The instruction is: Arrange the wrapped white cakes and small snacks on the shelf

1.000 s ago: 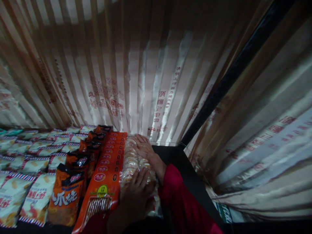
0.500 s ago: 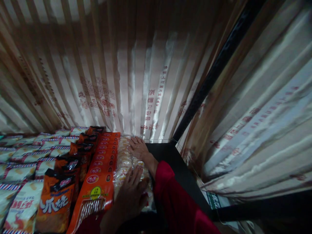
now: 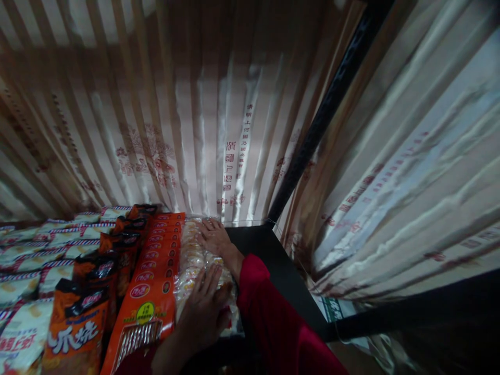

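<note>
My right hand (image 3: 214, 237) lies flat, fingers stretched out, on the far part of a row of clear plastic snack packs (image 3: 188, 251). Closer to me, my left hand (image 3: 203, 307) rests on the near end of the same row with its fingers extended. Pale pieces show through the shiny wrapping, but their exact kind is unclear. Along the left side of this row, touching it, runs an overlapping line of orange snack packets (image 3: 153, 284) with round red logos.
Orange-and-black snack bags (image 3: 74, 333) and white striped-edge bags (image 3: 21, 333) fill the left. A black shelf (image 3: 269, 265) extends right of the packs to a dark metal post (image 3: 312, 135). Pleated printed curtains (image 3: 203, 130) hang behind and on the right (image 3: 375, 208).
The view has shifted slightly, so the shelf and goods appear further left. Both hands stay on the clear packs in nearly the same places.
</note>
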`<state>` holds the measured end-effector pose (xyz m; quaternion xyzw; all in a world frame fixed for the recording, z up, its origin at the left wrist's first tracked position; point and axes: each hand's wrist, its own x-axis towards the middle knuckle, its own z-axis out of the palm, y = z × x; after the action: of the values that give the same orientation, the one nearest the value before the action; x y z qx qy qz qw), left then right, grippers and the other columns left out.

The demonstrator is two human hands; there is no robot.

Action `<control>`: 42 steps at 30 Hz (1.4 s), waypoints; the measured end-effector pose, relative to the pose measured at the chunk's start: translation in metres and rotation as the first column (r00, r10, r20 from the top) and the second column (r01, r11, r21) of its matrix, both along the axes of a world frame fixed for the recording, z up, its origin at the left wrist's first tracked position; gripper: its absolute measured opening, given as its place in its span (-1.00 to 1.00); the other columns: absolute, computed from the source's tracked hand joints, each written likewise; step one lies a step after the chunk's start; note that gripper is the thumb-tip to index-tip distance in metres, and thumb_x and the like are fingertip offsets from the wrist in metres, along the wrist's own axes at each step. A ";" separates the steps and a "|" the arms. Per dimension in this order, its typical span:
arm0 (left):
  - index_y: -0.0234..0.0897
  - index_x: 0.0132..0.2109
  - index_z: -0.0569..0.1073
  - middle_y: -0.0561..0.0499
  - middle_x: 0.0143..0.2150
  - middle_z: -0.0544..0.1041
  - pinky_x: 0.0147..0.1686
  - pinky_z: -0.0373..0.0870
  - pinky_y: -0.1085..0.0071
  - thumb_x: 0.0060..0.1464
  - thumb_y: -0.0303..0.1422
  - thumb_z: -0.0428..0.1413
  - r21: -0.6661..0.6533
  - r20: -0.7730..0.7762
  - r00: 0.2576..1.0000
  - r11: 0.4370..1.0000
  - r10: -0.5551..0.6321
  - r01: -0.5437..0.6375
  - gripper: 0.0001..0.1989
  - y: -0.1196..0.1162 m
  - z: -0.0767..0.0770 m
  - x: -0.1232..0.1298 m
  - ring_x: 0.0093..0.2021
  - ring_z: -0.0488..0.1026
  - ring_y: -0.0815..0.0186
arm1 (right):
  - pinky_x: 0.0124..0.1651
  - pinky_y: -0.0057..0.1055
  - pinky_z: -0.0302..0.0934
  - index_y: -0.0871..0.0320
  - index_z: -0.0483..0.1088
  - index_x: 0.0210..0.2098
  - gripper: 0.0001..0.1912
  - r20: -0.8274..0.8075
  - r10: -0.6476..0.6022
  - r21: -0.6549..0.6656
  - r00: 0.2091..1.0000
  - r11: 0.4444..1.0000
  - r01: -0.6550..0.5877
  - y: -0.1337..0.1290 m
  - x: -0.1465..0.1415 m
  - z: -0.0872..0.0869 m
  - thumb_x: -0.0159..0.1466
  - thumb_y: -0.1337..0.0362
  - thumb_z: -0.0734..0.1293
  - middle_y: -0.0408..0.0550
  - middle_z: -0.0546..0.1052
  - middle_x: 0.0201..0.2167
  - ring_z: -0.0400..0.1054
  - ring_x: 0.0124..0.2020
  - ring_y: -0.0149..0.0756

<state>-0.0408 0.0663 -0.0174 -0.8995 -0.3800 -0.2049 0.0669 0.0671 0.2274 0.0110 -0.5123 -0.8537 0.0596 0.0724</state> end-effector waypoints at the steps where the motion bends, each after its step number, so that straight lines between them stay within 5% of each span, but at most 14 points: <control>1: -0.19 0.20 0.20 -0.22 0.29 0.13 0.18 0.04 -0.01 0.11 -0.22 0.00 0.005 0.001 1.000 1.000 -0.002 0.002 -0.49 0.000 0.000 0.000 0.32 -0.07 0.01 | 0.24 -0.08 -0.20 -0.07 -0.04 0.28 -0.42 -0.006 -0.003 0.000 1.000 1.000 0.003 0.000 0.000 0.000 0.32 -0.07 -0.05 -0.13 0.13 0.28 -0.13 0.30 -0.10; 18: -0.12 0.17 0.25 -0.19 0.31 0.09 0.18 0.03 -0.06 0.06 -0.28 0.04 -0.026 -0.058 0.998 1.000 0.012 -0.014 -0.51 0.000 -0.001 0.000 0.32 -0.09 -0.04 | 0.28 -0.17 -0.24 0.00 0.07 0.25 -0.49 -0.119 0.047 0.046 0.992 0.998 -0.042 0.002 0.003 0.002 0.34 0.04 0.03 -0.06 0.10 0.29 -0.15 0.32 -0.19; 27: -0.15 0.16 0.25 -0.22 0.33 0.02 0.20 0.02 0.00 0.06 -0.26 0.04 -0.021 -0.064 0.998 0.999 0.025 -0.027 -0.51 -0.001 -0.004 -0.001 0.32 -0.06 -0.02 | 0.20 -0.37 -0.02 0.25 0.27 0.12 -0.53 -0.310 -0.169 0.076 0.935 0.976 0.202 0.009 0.015 0.001 0.37 0.23 -0.04 0.07 0.38 0.10 0.20 0.13 -0.31; 36: -0.10 0.18 0.24 -0.12 0.33 0.07 0.19 0.05 0.04 0.10 -0.25 0.02 0.018 -0.044 0.999 0.999 0.028 -0.027 -0.52 0.000 -0.003 0.000 0.29 0.03 0.02 | 0.18 -0.48 -0.01 0.20 0.33 0.04 -0.58 -0.254 -0.129 0.025 0.959 0.990 0.140 0.011 0.025 -0.004 0.37 0.23 -0.02 -0.01 0.43 0.05 0.21 0.11 -0.37; 42: -0.13 0.19 0.24 -0.18 0.29 0.13 0.17 0.08 0.02 0.12 -0.27 0.00 0.068 -0.050 0.998 0.997 0.037 -0.033 -0.53 -0.001 -0.001 0.000 0.29 0.03 0.01 | 0.04 -0.51 0.12 0.15 0.39 -0.10 -0.55 -0.380 -0.208 0.019 0.901 0.972 0.233 0.004 0.034 0.000 0.38 0.21 -0.07 -0.04 0.51 -0.11 0.34 -0.05 -0.37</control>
<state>-0.0410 0.0655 -0.0186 -0.8949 -0.3868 -0.1932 0.1105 0.1008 0.2312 0.0108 -0.5820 -0.7620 0.1205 0.2571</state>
